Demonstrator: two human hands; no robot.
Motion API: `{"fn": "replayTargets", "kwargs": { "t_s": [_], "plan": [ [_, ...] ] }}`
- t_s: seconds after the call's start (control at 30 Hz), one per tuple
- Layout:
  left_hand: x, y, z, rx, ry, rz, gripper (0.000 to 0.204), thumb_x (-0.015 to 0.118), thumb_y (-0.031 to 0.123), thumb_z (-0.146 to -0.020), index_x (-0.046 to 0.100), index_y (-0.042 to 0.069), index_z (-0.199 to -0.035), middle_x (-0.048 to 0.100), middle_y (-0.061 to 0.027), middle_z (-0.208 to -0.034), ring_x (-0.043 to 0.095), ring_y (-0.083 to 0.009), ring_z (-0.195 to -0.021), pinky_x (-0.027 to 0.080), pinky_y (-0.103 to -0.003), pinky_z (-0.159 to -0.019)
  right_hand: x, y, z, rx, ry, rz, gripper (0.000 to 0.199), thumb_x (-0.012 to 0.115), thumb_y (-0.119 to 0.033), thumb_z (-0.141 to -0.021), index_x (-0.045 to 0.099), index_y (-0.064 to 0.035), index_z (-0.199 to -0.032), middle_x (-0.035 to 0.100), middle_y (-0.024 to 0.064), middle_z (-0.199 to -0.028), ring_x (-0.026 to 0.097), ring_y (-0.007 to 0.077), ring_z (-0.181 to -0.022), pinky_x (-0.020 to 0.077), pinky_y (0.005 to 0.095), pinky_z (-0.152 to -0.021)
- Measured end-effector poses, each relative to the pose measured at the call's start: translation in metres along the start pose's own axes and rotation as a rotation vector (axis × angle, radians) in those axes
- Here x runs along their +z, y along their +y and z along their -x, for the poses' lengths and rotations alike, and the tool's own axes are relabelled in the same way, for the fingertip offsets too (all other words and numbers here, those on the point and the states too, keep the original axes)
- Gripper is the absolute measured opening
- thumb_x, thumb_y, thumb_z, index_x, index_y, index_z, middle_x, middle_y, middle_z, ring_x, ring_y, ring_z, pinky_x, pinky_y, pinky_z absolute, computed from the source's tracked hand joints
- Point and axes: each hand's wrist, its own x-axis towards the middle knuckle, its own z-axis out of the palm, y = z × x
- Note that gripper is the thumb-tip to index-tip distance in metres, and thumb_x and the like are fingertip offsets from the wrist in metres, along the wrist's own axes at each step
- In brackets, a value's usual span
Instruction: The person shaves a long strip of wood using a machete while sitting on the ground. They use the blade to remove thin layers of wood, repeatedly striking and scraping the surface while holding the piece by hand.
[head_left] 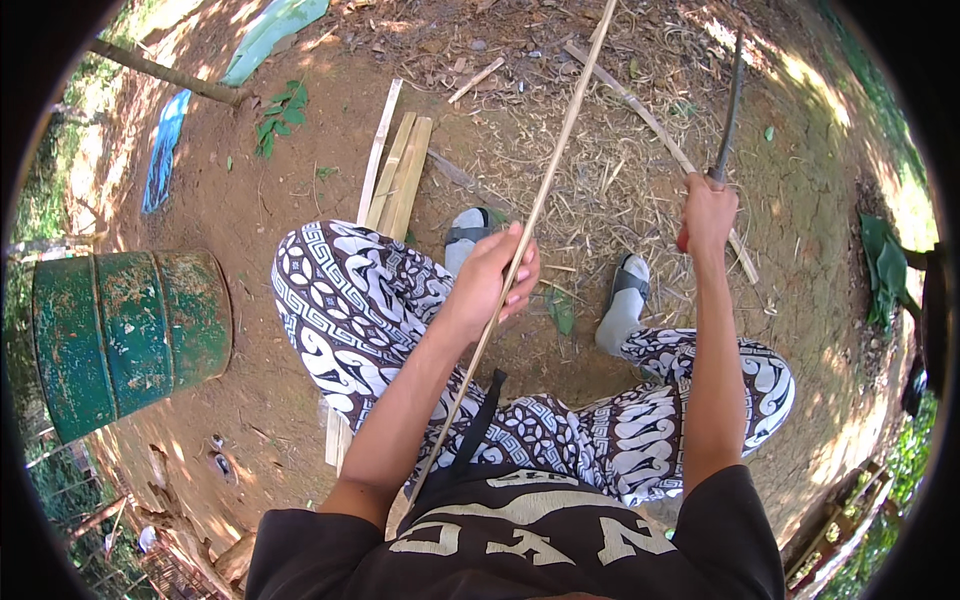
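My left hand (492, 283) is closed round a long, thin bamboo strip (562, 135). The strip slants from beside my waist, past my left knee, to the upper edge of the view. In my right hand (710, 212) is a machete, its dark blade (734, 105) pointing away from me and a bit of red handle showing below the fist. The blade is apart from the strip. Beneath the right hand, another bamboo strip (637, 105) lies aslant on the ground. Curly bamboo shavings (590, 195) are strewn around and beyond my feet.
Several flat bamboo slats (408, 178) lie beside my left leg, partly under it. A rusty green drum (135, 330) rests at the left. Farther off are a blue plastic strip (165, 150), a leafy sprig (284, 118) and a thin trunk (170, 72). Dark green leaves (882, 268) hang at the right.
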Motion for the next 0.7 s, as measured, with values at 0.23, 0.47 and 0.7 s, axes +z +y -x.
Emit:
{"fn": "replayTargets", "kwargs": {
  "t_s": [0.23, 0.47, 0.7],
  "plan": [
    [0.011, -0.002, -0.010, 0.015, 0.176, -0.391, 0.041, 0.036, 0.040, -0.108, 0.049, 0.007, -0.086, 0.045, 0.0022, -0.067, 0.041, -0.0051, -0.048, 0.035, -0.021, -0.038, 0.016, -0.082, 0.114, 0.174, -0.611, -0.468, 0.032, 0.072, -0.031, -0.092, 0.065, -0.0014, -0.084, 0.044, -0.0060, -0.051, 0.038, 0.0044, -0.039, 0.0273, 0.0240, -0.037],
    [0.004, -0.013, -0.007, 0.050, 0.103, -0.701, 0.055, 0.028, 0.049, -0.108, 0.055, 0.004, -0.090, 0.055, -0.0016, -0.069, 0.055, -0.0112, -0.056, 0.047, -0.026, -0.057, 0.014, -0.078, 0.111, 0.005, -0.554, -0.340, 0.027, 0.074, -0.022, -0.089, 0.056, -0.0077, -0.074, 0.045, -0.0064, -0.052, 0.041, 0.0038, -0.042, 0.0286, 0.0240, -0.039],
    [0.012, -0.011, 0.019, -0.120, -0.072, -0.736, 0.063, 0.027, 0.053, -0.107, 0.059, 0.003, -0.084, 0.053, -0.0019, -0.067, 0.053, -0.0109, -0.059, 0.046, -0.028, -0.056, -0.017, -0.077, 0.069, 0.145, -0.404, -0.498, 0.037, 0.074, -0.034, -0.090, 0.053, -0.0094, -0.072, 0.045, -0.0066, -0.053, 0.038, 0.0047, -0.041, 0.0289, 0.0243, -0.039]
  ]
}}
